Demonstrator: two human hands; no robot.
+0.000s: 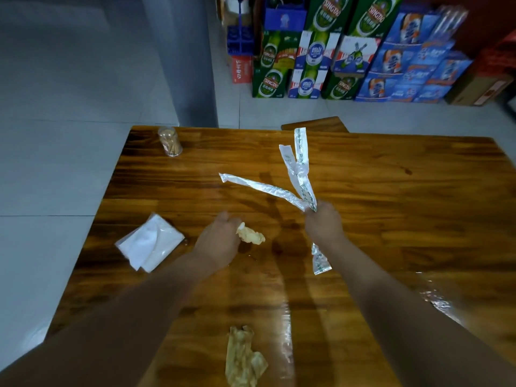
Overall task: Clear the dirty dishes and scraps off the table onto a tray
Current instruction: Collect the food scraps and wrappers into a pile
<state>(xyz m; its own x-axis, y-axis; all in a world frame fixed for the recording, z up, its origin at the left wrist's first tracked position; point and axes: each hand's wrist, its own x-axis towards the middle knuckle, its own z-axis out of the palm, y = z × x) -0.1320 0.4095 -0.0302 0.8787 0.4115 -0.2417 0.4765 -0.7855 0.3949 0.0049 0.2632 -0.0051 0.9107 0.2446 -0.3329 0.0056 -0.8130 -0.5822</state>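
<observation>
Wrappers (300,174) in right hand (324,222)

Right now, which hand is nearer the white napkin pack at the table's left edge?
Left. The left hand, pinching a crumpled tissue, sits just right of the napkin pack. The right hand, gripping chopstick wrappers, is farther right, beyond the left hand.

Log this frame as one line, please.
left hand: grips crumpled tissue | right hand: grips wrappers | left on table: soiled napkin
</observation>
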